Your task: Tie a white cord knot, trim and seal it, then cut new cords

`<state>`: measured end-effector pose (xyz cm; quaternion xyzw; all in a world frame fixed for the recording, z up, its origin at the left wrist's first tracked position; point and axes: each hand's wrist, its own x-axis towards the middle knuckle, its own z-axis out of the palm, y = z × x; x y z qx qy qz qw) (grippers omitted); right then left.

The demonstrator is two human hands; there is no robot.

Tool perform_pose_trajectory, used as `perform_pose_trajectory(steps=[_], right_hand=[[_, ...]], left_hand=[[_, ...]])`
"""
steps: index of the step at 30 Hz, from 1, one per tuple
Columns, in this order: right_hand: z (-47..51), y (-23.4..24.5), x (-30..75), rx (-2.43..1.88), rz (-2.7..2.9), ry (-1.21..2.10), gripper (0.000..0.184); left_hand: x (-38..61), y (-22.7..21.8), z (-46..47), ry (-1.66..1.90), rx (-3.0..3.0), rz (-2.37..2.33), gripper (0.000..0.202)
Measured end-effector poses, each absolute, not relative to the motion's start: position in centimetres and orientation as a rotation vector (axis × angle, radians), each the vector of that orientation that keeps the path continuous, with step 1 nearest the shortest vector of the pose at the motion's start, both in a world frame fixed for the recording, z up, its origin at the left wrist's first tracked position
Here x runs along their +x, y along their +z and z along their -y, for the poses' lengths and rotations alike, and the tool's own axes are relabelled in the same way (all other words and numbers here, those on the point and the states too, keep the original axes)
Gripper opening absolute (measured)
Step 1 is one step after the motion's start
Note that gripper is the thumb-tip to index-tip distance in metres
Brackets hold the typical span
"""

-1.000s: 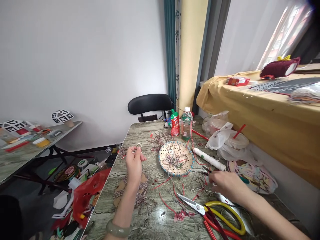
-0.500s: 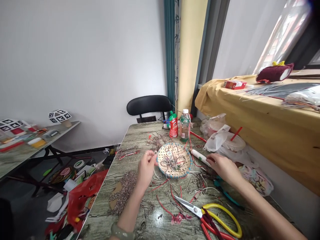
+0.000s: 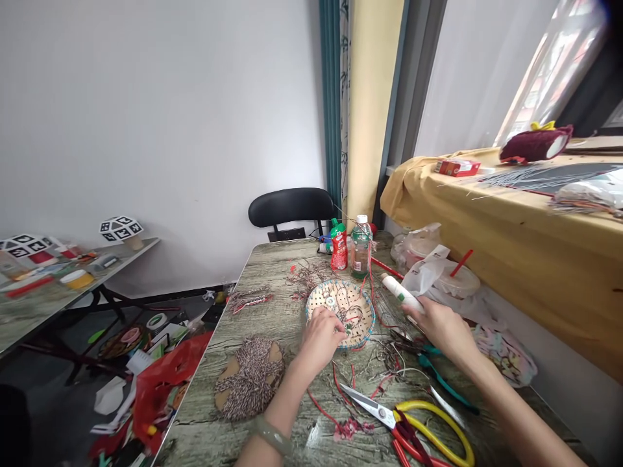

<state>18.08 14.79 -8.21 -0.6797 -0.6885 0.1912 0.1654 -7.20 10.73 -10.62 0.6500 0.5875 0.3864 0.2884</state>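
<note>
My left hand (image 3: 322,336) reaches over the front left of a shallow woven basket (image 3: 366,299) with a blue-bound rim. Its fingertips are pinched together inside the basket, near some brown and red cord pieces; whatever is between them is hidden. My right hand (image 3: 445,324) grips the near end of a white tube (image 3: 400,293) with a green mark and a tan tip. The tube points up and left, just right of the basket. Left of my left forearm lies a card wound with speckled cord (image 3: 249,376).
Large scissors (image 3: 384,412) with yellow and red handles lie in front. Teal-handled pliers (image 3: 445,376) rest below my right hand. A red pouch (image 3: 339,246) and a clear bottle (image 3: 361,250) stand behind the basket. Cord scraps (image 3: 384,357) and plastic bags (image 3: 428,269) are on the right.
My left hand has moved right, from the basket's left rim to over its inside. My right hand has shifted slightly right, bringing the white tube away from the basket's rim.
</note>
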Motion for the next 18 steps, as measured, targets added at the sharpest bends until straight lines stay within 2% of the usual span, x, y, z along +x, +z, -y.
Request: perform_pose_trajectory(steps=[3, 8, 10, 14, 18], right_hand=[[-13.1, -7.2, 17.3, -1.691, 1.803, 0.971, 0.042], [-8.3, -6.9, 12.3, -1.354, 1.514, 1.574, 0.051], [-6.4, -6.8, 10.3, -1.235, 1.469, 1.743, 0.056], [-4.2, -6.2, 8.9, -1.049, 1.513, 1.853, 0.055], [-4.1, -6.2, 10.0, -1.051, 1.662, 1.743, 0.053]], left_hand=[[-7.0, -10.6, -11.0, 1.101, 1.611, -1.532, 0.011], [-5.0, -8.7, -8.4, 1.159, 1.322, -1.284, 0.037], [-3.9, -7.8, -6.5, 1.149, 1.222, -1.189, 0.04], [-3.3, -6.7, -4.2, 1.352, 0.843, -1.117, 0.034], [-4.0, -6.3, -4.1, 1.523, 0.559, -1.048, 0.025]])
